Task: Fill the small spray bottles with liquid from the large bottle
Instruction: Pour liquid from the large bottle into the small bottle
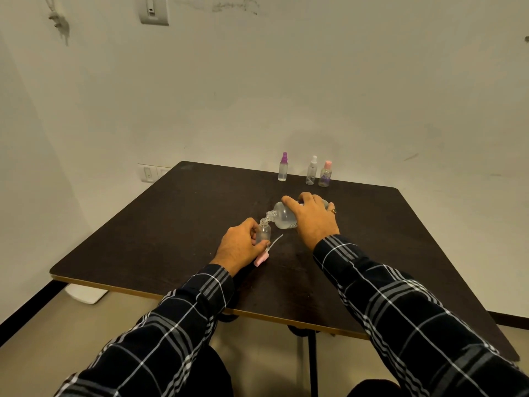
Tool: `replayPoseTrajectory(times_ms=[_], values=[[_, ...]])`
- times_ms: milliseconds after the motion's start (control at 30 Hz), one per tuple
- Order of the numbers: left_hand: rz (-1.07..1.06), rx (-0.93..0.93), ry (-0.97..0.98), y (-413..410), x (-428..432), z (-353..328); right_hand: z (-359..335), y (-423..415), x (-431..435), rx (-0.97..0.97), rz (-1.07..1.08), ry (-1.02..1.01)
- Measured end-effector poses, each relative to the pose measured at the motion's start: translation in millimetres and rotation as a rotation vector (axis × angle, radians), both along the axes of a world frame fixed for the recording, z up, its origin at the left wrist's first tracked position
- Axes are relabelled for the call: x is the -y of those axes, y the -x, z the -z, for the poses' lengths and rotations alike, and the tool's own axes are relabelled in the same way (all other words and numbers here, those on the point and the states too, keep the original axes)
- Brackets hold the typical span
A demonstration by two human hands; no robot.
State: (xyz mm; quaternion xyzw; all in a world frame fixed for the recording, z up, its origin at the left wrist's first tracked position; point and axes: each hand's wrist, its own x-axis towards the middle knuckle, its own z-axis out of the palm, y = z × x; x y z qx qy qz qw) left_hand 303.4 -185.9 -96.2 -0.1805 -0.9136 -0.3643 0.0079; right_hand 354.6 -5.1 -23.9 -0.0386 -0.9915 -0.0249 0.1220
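My right hand grips the large clear bottle, tipped over to the left so that its open neck meets the mouth of a small clear bottle. My left hand holds that small bottle upright on the dark table. Its pink spray head with the dip tube lies on the table just beside my left hand. Three small bottles stand at the far edge: one with a purple top, one with a white top, one with a pink cap.
The table stands against a white wall with a socket plate behind its far left corner. A white object lies on the floor under the table's left front edge. My knees show below the near edge.
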Motion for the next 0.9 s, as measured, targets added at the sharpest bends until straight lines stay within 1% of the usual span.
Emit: replayPoseTrajectory(times_ms=[900], values=[[-0.004,0.023,-0.003,2.7,-1.4,-0.1,-1.6,1.3,-0.6,0.001,-0.006,-0.010]])
